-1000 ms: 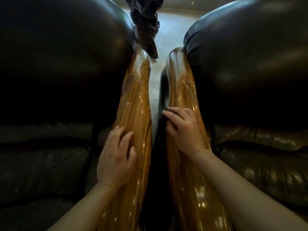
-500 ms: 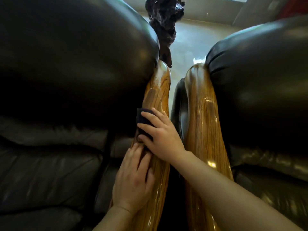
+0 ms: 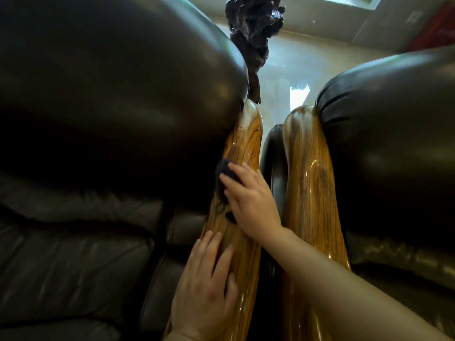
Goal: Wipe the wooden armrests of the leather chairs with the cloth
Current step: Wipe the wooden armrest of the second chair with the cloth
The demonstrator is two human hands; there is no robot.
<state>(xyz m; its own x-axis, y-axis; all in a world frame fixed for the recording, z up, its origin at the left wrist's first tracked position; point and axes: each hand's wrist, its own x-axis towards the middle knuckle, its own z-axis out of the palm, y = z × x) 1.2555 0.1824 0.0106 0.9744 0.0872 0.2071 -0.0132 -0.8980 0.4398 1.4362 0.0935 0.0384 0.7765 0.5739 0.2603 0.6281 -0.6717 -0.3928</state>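
Two glossy wooden armrests run side by side between two dark leather chairs. On the left armrest (image 3: 243, 143), my right hand (image 3: 251, 200) presses a dark cloth (image 3: 225, 172) flat against the wood, halfway along it; most of the cloth is hidden under my fingers. My left hand (image 3: 206, 286) lies flat on the near part of the same armrest, fingers spread, holding nothing. The right armrest (image 3: 307, 183) is untouched, with my right forearm crossing over its near end.
The left chair's leather back (image 3: 110, 94) bulges over the left armrest's far end. The right chair's back (image 3: 394, 134) borders the right armrest. A dark gnarled wooden object (image 3: 253, 30) stands on the pale floor (image 3: 295, 70) beyond the armrests. A narrow gap separates the armrests.
My right hand moved with the cloth from the right armrest to the left one and now slides farther along it. My left hand stayed on the left armrest's near part.
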